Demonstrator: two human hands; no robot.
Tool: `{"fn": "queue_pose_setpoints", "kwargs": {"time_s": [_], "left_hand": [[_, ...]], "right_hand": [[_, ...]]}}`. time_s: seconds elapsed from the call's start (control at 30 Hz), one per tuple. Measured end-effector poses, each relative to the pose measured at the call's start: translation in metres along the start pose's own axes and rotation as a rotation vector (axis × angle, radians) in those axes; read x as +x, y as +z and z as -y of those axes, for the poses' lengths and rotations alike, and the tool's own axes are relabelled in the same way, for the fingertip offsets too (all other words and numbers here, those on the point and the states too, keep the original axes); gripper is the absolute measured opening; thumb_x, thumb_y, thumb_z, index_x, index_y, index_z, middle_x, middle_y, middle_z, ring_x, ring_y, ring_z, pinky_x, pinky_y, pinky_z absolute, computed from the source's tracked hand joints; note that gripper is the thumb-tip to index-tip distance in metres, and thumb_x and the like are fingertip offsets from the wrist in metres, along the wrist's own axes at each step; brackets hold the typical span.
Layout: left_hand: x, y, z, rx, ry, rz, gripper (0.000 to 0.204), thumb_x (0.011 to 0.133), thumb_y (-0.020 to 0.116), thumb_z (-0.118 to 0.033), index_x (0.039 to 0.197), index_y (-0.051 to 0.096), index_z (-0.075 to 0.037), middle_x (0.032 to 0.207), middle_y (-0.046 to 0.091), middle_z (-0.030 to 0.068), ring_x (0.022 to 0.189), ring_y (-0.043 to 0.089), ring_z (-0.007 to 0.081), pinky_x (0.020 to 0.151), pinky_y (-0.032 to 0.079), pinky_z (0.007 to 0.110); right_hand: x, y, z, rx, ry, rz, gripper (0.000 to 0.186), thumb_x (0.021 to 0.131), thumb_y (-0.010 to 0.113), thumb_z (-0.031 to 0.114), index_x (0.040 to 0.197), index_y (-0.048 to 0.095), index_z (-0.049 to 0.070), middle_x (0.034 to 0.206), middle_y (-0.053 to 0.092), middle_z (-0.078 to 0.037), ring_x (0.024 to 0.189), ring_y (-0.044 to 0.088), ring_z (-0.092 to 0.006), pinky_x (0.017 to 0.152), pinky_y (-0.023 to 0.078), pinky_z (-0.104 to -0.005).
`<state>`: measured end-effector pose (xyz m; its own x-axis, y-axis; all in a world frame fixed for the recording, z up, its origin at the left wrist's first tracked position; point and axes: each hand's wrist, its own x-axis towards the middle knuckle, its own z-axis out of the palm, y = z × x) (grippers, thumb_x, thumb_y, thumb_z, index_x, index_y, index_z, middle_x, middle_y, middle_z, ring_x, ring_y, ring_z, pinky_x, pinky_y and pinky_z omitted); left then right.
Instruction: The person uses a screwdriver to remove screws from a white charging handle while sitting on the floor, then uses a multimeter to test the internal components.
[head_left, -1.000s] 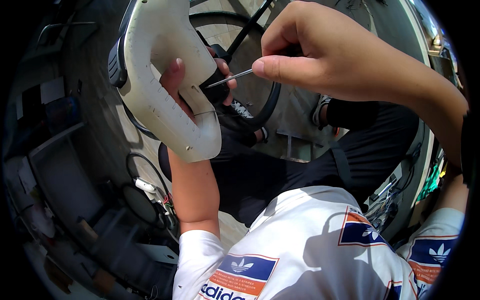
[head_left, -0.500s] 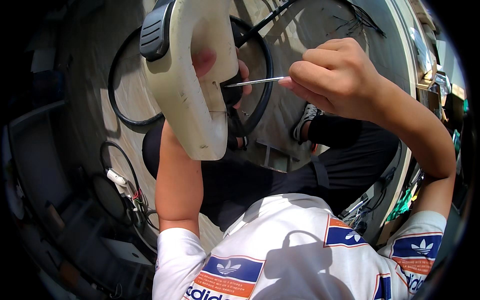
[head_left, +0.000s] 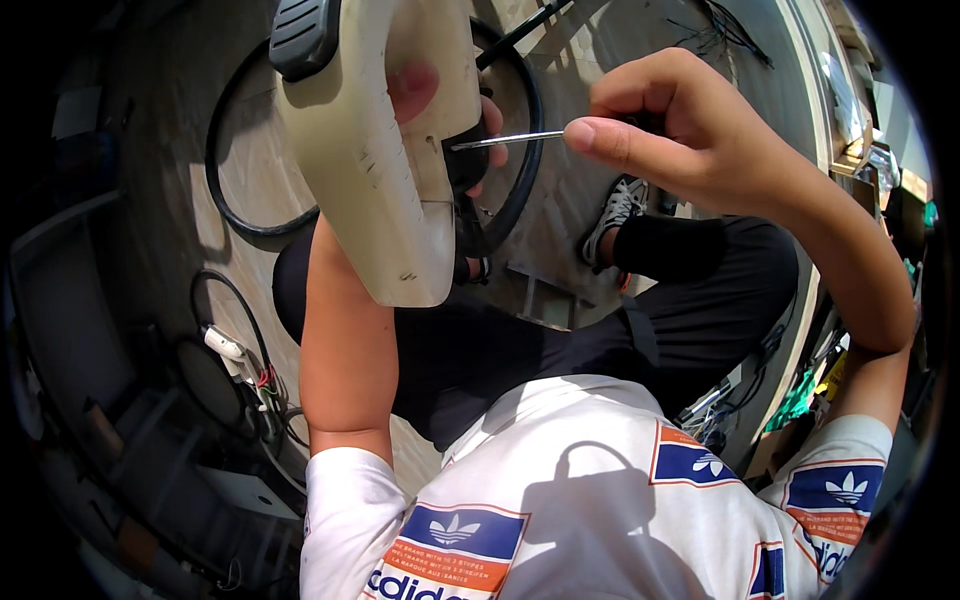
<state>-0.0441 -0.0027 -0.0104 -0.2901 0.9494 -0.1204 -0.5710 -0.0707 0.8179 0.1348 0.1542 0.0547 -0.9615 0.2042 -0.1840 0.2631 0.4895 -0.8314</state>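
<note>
A scuffed cream plastic housing (head_left: 350,200), with a ridged black piece (head_left: 305,35) at its top left, is held up in my left hand (head_left: 410,92). That thumb shows in the housing's opening, and the other fingertips curl round a black part (head_left: 465,170) at its right side. In my right hand (head_left: 670,135), thumb and curled fingers pinch a thin metal rod (head_left: 510,138). Its far tip meets the black part beside the opening; whether it is inserted I cannot tell. Any handle on the rod is hidden by my fingers.
A thick black cable (head_left: 215,180) loops over the tiled floor (head_left: 255,165). Loose wires (head_left: 725,35) lie at the top right, a white connector with cords (head_left: 225,345) at the left. My legs and shoes (head_left: 620,220) are below the housing; cluttered boxes (head_left: 855,150) line the right side.
The housing now appears farther right and more upright. My right hand appears farther right, its grip shifted, with the rod lying closer to horizontal against the black part.
</note>
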Motion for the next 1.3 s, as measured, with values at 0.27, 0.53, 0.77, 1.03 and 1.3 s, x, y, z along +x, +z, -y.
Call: {"fn": "queue_pose_setpoints", "kwargs": {"time_s": [0.27, 0.53, 0.77, 1.03, 1.3], "left_hand": [[0.004, 0.012, -0.004, 0.000, 0.009, -0.072, 0.057, 0.094, 0.057, -0.048, 0.114, 0.059, 0.005, 0.089, 0.066, 0.0163, 0.071, 0.069, 0.0226, 0.049, 0.050, 0.029], [0.002, 0.001, -0.005, 0.022, -0.028, -0.107, 0.059, 0.095, 0.057, -0.050, 0.113, 0.060, 0.006, 0.089, 0.067, 0.0164, 0.072, 0.070, 0.0231, 0.050, 0.052, 0.030], [0.000, 0.000, -0.006, 0.073, -0.011, -0.101, 0.056, 0.095, 0.058, -0.049, 0.110, 0.062, 0.005, 0.087, 0.068, 0.0162, 0.070, 0.071, 0.0219, 0.049, 0.052, 0.029], [-0.001, 0.007, -0.011, -0.100, -0.063, -0.140, 0.047, 0.092, 0.064, -0.043, 0.109, 0.063, 0.002, 0.084, 0.069, 0.0154, 0.067, 0.070, 0.0239, 0.052, 0.055, 0.033], [0.001, 0.002, 0.002, 0.015, -0.061, -0.152, 0.052, 0.091, 0.063, -0.047, 0.111, 0.061, 0.000, 0.081, 0.069, 0.0166, 0.064, 0.071, 0.0256, 0.049, 0.056, 0.034]], "right_hand": [[0.016, -0.013, -0.013, -0.972, -0.938, -0.449, 0.027, 0.069, 0.088, 0.017, 0.081, 0.066, 0.004, 0.064, 0.053, -0.002, 0.055, 0.052, -0.0164, 0.050, 0.039, -0.0269], [0.021, 0.000, -0.018, -0.954, -0.910, -0.362, 0.025, 0.072, 0.085, 0.013, 0.079, 0.063, 0.002, 0.061, 0.047, -0.003, 0.050, 0.048, -0.0175, 0.047, 0.038, -0.0282], [0.014, 0.008, -0.009, -0.604, -0.530, -0.234, 0.022, 0.087, 0.075, 0.010, 0.074, 0.060, 0.002, 0.057, 0.044, -0.005, 0.046, 0.044, -0.0200, 0.045, 0.033, -0.0301], [0.004, 0.010, -0.002, -0.177, -0.138, -0.096, 0.039, 0.100, 0.064, 0.016, 0.067, 0.052, 0.000, 0.055, 0.036, -0.001, 0.050, 0.033, -0.0086, 0.046, 0.025, -0.0285], [0.002, 0.000, 0.005, 0.161, 0.160, 0.083, 0.038, 0.102, 0.060, 0.025, 0.076, 0.065, -0.003, 0.057, 0.049, 0.002, 0.052, 0.042, -0.0060, 0.048, 0.032, -0.0269]]}}
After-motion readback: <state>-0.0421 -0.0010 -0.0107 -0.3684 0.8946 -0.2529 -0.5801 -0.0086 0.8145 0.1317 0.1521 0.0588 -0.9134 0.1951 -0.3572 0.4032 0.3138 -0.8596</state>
